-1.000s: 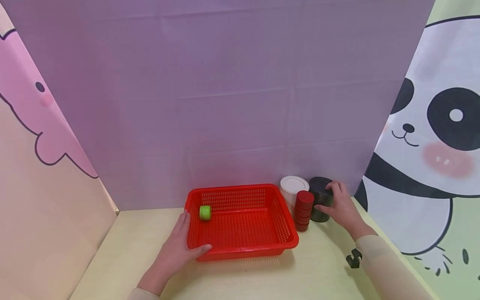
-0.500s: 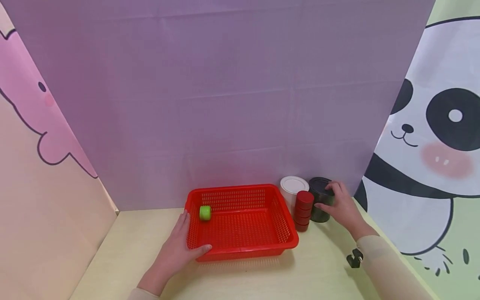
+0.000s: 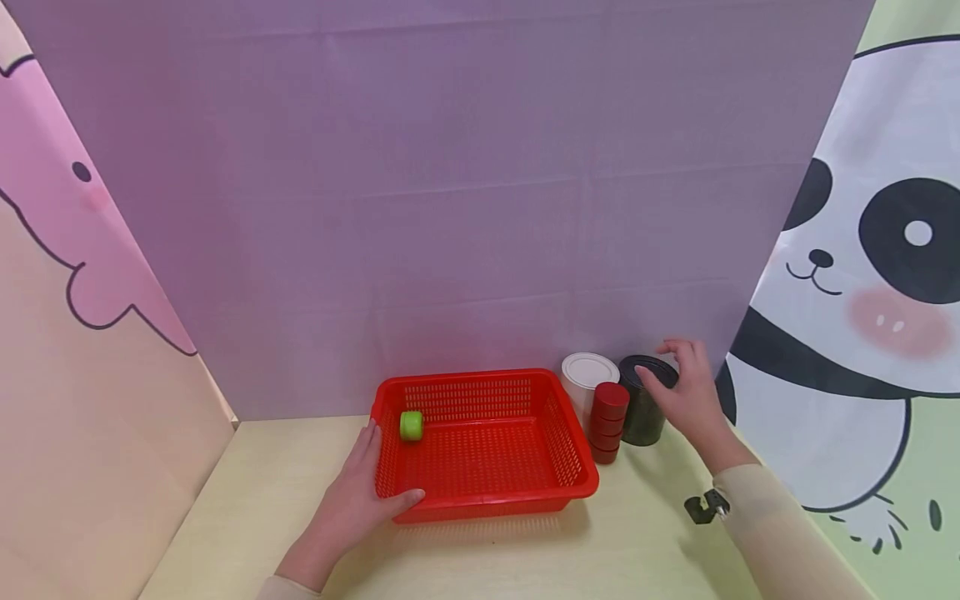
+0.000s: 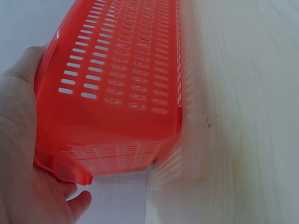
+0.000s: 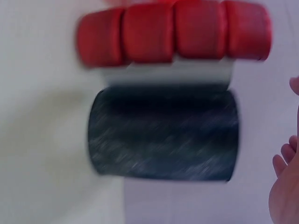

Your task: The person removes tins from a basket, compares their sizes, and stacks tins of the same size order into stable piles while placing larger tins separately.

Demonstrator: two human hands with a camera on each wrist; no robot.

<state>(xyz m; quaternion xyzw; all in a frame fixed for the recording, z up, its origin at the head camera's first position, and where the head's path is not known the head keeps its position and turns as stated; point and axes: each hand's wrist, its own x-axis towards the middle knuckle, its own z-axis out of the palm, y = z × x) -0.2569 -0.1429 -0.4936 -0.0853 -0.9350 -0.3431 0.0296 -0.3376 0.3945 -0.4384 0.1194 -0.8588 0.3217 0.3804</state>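
My left hand (image 3: 352, 487) rests against the near left corner of a red plastic basket (image 3: 487, 501). Its fingers lie straight along the left rim, and the thumb reaches over the front rim. In the left wrist view the hand (image 4: 21, 140) spans the outside of the basket corner (image 4: 107, 116). My right hand (image 3: 686, 392), fingers apart and holding nothing, hovers over the right side of a black lidded can (image 3: 641, 421). The right wrist view shows that can (image 5: 163, 135) blurred, with the fingers (image 5: 285, 154) off beyond its lid end.
A stack of several red round pieces (image 3: 606, 423) stands left of the black can, before a white lidded can (image 3: 585, 375). A small green cylinder (image 3: 411, 426) lies inside the basket. The purple backdrop (image 3: 465, 208) rises right behind. A black clip (image 3: 701, 506) hangs by the right sleeve.
My right hand has let go of the black can and lifted up and slightly right, thumb now above the lid. The left hand and the basket have stayed put.
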